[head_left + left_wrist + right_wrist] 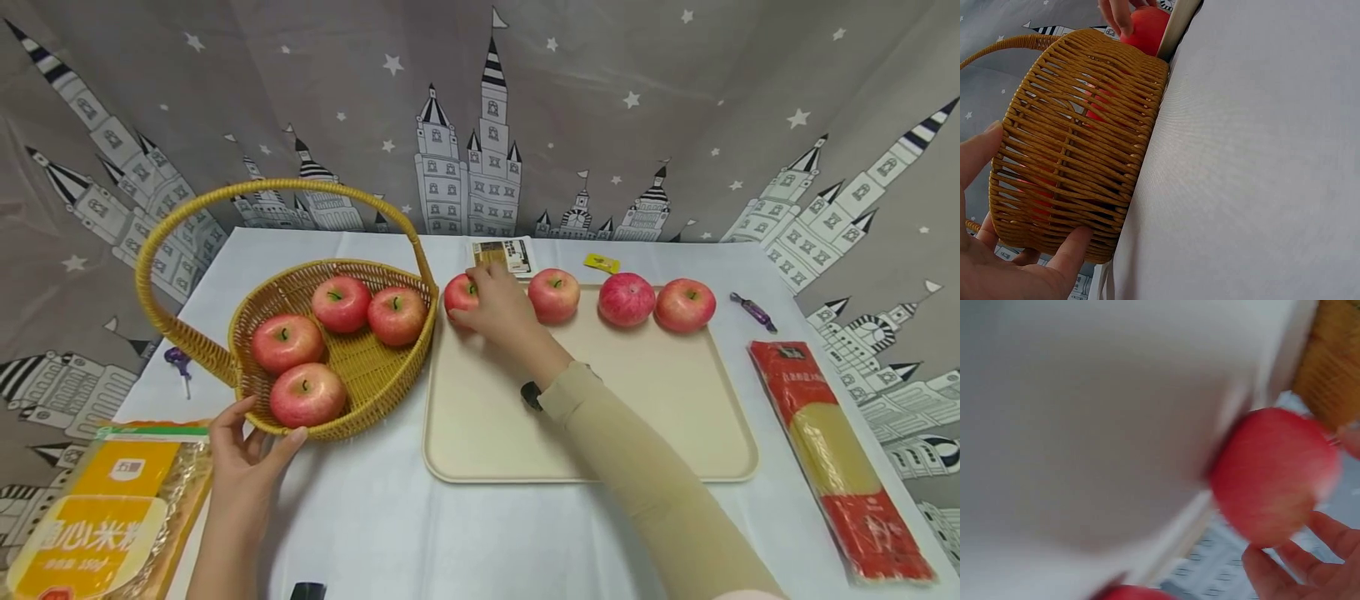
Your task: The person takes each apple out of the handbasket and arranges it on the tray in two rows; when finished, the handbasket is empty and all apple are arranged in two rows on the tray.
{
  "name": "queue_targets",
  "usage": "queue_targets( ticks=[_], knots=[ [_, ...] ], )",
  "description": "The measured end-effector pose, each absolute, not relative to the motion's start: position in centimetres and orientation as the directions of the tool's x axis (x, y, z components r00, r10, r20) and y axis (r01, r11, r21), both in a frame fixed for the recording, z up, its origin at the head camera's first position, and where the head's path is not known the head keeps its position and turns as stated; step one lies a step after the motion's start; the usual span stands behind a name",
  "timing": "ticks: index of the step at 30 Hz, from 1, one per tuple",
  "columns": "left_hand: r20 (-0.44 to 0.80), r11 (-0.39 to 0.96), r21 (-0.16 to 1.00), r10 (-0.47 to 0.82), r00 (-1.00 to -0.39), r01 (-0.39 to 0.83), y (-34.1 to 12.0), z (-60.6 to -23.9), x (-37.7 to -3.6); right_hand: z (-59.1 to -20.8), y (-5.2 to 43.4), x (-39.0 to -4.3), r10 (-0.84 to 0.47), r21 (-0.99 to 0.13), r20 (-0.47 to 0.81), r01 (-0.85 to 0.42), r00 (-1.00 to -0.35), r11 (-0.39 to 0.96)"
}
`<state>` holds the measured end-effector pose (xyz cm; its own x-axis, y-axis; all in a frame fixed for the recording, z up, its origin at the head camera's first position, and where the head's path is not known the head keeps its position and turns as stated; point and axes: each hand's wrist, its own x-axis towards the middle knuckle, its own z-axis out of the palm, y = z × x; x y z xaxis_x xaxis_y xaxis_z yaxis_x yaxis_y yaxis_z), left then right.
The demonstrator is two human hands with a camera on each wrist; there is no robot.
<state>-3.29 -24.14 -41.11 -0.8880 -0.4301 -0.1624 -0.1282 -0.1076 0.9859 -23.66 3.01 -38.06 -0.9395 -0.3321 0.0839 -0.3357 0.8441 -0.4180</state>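
Observation:
A yellow wicker basket (360,427) with a tall handle stands on the left, several red apples (283,342) in it. My left hand (243,462) holds its near left side, with the thumb and fingers spread on the woven wall (1072,156). At the far left corner of the beige tray (585,417), my right hand (502,308) grips a red apple (1275,475). Its fingers (1310,562) lie on one side of the fruit and the thumb on the other. Three more apples (554,296) line the tray's far edge to the right.
Left of my left arm lies a yellow noodle bag (112,508); a purple lollipop (178,362) is behind it. A red pasta pack (836,458) and a wrapped candy (753,312) lie right of the tray. Behind it are a small packet (517,254) and a yellow candy (602,263).

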Motion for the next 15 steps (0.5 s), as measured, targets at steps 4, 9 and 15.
queue_targets(
  ticks=[4, 9, 15],
  knots=[
    [-0.149, -0.112, 0.988, -0.431, -0.89, -0.111, -24.2, -41.1, -3.3, -36.0, 2.0, -21.3, -0.417, -0.385, 0.145, -0.44, -0.897, 0.811],
    [-0.143, -0.106, 0.989, -0.431, -0.891, -0.107, -24.1, -41.0, -3.4, -34.0, -0.5, -19.2, -0.552, -0.33, 0.182, -0.579, -0.814, 0.745],
    [-0.165, -0.114, 0.985, -0.436, -0.885, -0.128, -24.1, -41.2, -3.5, -34.9, -4.6, -20.1, -0.567, -0.188, 0.04, -0.564, -0.823, 0.804]
  ],
)
